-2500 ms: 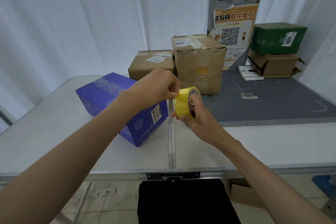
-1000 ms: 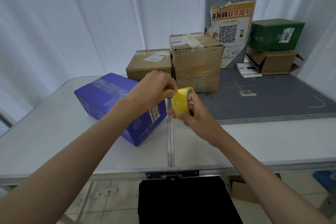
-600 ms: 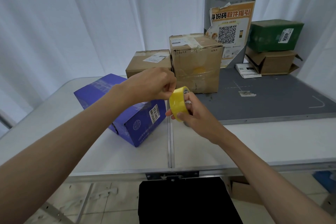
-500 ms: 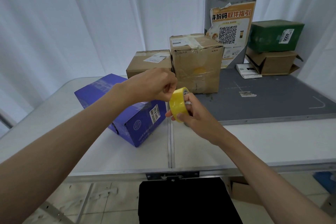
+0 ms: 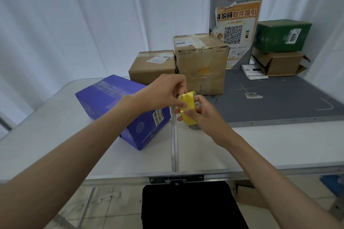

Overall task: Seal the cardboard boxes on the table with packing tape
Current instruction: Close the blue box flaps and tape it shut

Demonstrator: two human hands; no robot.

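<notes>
While the roll of tape (image 5: 188, 109) is held above the table (image 5: 279, 147), the head view shows the right hand (image 5: 204, 117) gripping it from the right side, fingers curled through the core and thumb across the yellow outer face. The left hand (image 5: 165, 92) comes in from the left, its fingers curled and picking at the upper edge of the roll — apparently searching for or lifting the loose tape end; whether a strip is already free cannot be told. The roll stands on edge, its axis running roughly left to right between the two hands. The blue box (image 5: 119, 106) lies just below and to the left of the roll, nearest the left hand, its long side angled away toward the far left. Two brown boxes (image 5: 201, 63) stand behind the hands, farther off; both already carry tape. Judgement: the strip would be drawn leftward — toward the blue box, the closest target.
</notes>
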